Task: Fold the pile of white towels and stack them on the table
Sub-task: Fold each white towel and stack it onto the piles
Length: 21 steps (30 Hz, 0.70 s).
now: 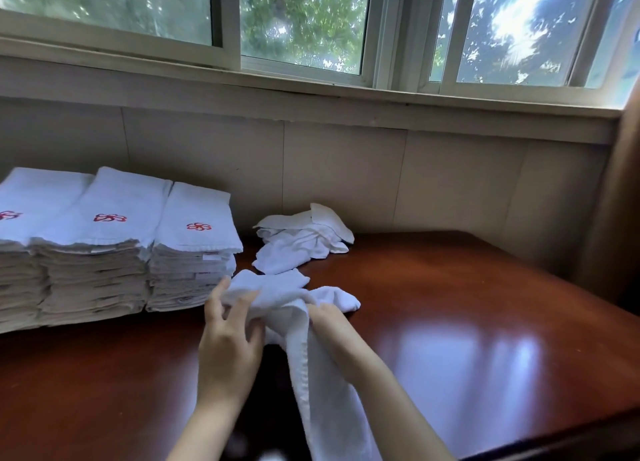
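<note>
One white towel (311, 367), bunched, hangs just above the tabletop (485, 322). The left hand (228, 339) fingers (212, 304) pinch its top and the right hand (332, 329) grips its middle. Likely soft, light, floppy — best taken by the corners.

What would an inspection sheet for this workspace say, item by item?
Surface: glossy brown table, reflecting window light.
Job's things: three stacks of folded white towels with red emblems, at the left; loose pile beyond the hands; one bunched towel held, trailing toward the camera.
Clutter: nothing seen.
Grippers: left hand and right hand both grip the towel.
Cables: nothing seen.
Surroundings: panelled wall; window with trees outside.
</note>
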Motion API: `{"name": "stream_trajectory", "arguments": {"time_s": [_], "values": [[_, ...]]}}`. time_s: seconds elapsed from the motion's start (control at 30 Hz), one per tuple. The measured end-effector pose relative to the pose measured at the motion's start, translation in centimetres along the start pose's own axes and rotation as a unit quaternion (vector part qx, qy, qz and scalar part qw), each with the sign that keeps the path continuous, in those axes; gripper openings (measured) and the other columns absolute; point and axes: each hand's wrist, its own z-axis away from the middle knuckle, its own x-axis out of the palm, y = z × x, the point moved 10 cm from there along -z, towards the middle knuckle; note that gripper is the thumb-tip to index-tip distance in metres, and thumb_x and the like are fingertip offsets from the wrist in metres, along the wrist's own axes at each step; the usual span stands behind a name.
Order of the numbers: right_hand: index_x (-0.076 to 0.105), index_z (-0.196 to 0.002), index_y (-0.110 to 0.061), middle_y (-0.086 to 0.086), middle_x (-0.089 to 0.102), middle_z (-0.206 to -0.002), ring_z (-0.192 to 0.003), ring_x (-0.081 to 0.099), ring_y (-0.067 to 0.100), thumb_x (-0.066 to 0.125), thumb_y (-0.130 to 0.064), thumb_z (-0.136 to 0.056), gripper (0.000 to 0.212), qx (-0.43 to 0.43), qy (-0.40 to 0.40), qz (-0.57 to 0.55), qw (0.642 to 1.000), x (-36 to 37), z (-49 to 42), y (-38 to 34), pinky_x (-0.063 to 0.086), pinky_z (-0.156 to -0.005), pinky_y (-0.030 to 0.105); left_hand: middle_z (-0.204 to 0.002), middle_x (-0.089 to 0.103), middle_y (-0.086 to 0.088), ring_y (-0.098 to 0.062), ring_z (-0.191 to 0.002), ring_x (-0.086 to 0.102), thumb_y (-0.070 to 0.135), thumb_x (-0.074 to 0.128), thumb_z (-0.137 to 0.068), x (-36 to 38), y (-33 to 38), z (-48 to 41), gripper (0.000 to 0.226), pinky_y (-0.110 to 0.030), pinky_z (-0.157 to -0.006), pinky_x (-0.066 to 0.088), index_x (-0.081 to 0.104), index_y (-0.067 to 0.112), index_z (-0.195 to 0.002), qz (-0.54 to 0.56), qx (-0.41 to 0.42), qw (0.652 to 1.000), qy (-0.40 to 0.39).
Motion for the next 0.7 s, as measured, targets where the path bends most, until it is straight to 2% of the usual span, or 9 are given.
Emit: {"name": "stream_trajectory", "arguments": {"time_s": [0.1, 0.17, 0.23, 0.33, 0.4, 0.43, 0.5, 0.57, 0.7], "values": [[0.052, -0.077, -0.02, -0.006, 0.05, -0.081, -0.076, 0.045, 0.011, 0.047, -0.013, -0.085, 0.012, -0.085, 0.144, 0.162, 0.972, -2.5, 0.6, -1.4, 0.03, -0.059, 0.022, -0.109, 0.059, -0.018, -0.037, -0.104, 0.056, 0.013, 0.053, -0.087, -1.2, 0.1, -0.8, 0.024, -0.042, -0.085, 0.044, 0.062, -0.004, -0.1, 0.037, 0.001, 0.999, 0.029], [0.057, -0.096, -0.02, -0.003, 0.049, -0.099, -0.089, 0.043, 0.018, 0.045, -0.007, -0.083, 0.022, -0.115, 0.258, 0.315, 0.906, -3.7, 1.9, -2.8, 0.027, -0.067, 0.023, -0.092, 0.061, -0.015, -0.035, -0.09, 0.056, 0.028, 0.045, -0.085, -0.9, 0.4, -1.1, 0.034, -0.041, -0.078, 0.042, 0.059, -0.002, -0.093, 0.059, 0.003, 0.998, 0.003], [0.056, -0.101, -0.019, -0.003, 0.05, -0.098, -0.086, 0.048, 0.019, 0.045, -0.003, -0.084, 0.026, -0.148, 0.314, 0.276, 0.896, -3.9, 2.9, -3.7, 0.027, -0.062, 0.023, -0.076, 0.06, -0.006, -0.031, -0.073, 0.054, 0.035, 0.049, -0.082, -0.7, 0.8, -1.1, 0.026, -0.035, -0.063, 0.037, 0.055, 0.009, -0.087, 0.07, -0.016, 0.997, -0.019], [0.054, -0.121, -0.021, -0.008, 0.05, -0.096, -0.075, 0.048, 0.006, 0.049, -0.002, -0.088, 0.038, -0.202, 0.292, 0.111, 0.928, -3.0, 3.7, -4.1, 0.034, -0.06, 0.011, -0.056, 0.052, 0.004, -0.021, -0.056, 0.051, 0.037, 0.06, -0.075, -1.4, 1.2, -1.0, 0.02, -0.031, -0.052, 0.037, 0.044, 0.026, -0.071, 0.084, -0.04, 0.996, -0.004], [0.035, -0.141, -0.029, -0.011, 0.046, -0.117, -0.093, 0.044, -0.003, 0.052, -0.002, -0.085, 0.065, -0.25, 0.194, 0.045, 0.947, -0.8, 3.5, -4.3, 0.032, -0.076, -0.002, -0.055, 0.052, 0.002, -0.015, -0.055, 0.05, 0.023, 0.071, -0.074, -1.8, 0.7, -1.1, 0.027, -0.022, -0.054, 0.038, 0.045, 0.025, -0.066, 0.096, -0.062, 0.993, 0.004], [0.022, -0.145, -0.036, -0.008, 0.04, -0.132, -0.111, 0.042, 0.0, 0.054, -0.006, -0.081, 0.078, -0.264, 0.134, 0.047, 0.954, 0.7, 3.2, -4.2, 0.028, -0.092, 0.001, -0.056, 0.052, -0.001, -0.016, -0.055, 0.048, 0.016, 0.073, -0.072, -1.9, 0.4, -1.2, 0.028, -0.018, -0.053, 0.036, 0.046, 0.02, -0.066, 0.109, -0.072, 0.991, 0.001], [-0.002, -0.145, -0.046, -0.003, 0.01, -0.156, -0.144, 0.012, 0.015, 0.054, -0.015, -0.073, 0.096, -0.247, 0.029, 0.148, 0.957, 3.9, 2.5, -3.2, 0.008, -0.117, 0.029, -0.057, 0.049, -0.004, -0.014, -0.053, 0.042, 0.019, 0.07, -0.069, -1.9, -0.2, -1.1, 0.025, -0.02, -0.051, 0.033, 0.047, 0.01, -0.065, 0.158, -0.095, 0.983, -0.008], [-0.017, -0.143, -0.047, -0.002, -0.014, -0.158, -0.146, -0.016, 0.018, 0.057, -0.016, -0.071, 0.107, -0.205, -0.015, 0.279, 0.938, 5.4, 1.6, -1.1, -0.008, -0.115, 0.042, -0.054, 0.044, 0.0, -0.015, -0.056, 0.04, 0.023, 0.063, -0.066, -2.0, -0.8, -1.1, 0.024, -0.025, -0.055, 0.033, 0.046, 0.006, -0.063, 0.21, -0.122, 0.97, -0.013], [0.0, -0.15, -0.033, 0.01, 0.005, -0.157, -0.144, 0.013, 0.025, 0.058, -0.004, -0.075, 0.098, -0.167, 0.079, 0.352, 0.918, 2.3, 0.5, -1.0, 0.016, -0.114, 0.035, -0.06, 0.043, -0.003, -0.012, -0.061, 0.042, 0.014, 0.068, -0.074, -1.9, -1.7, -1.6, 0.025, -0.028, -0.06, 0.034, 0.048, 0.008, -0.061, 0.29, -0.173, 0.936, -0.099]]}}
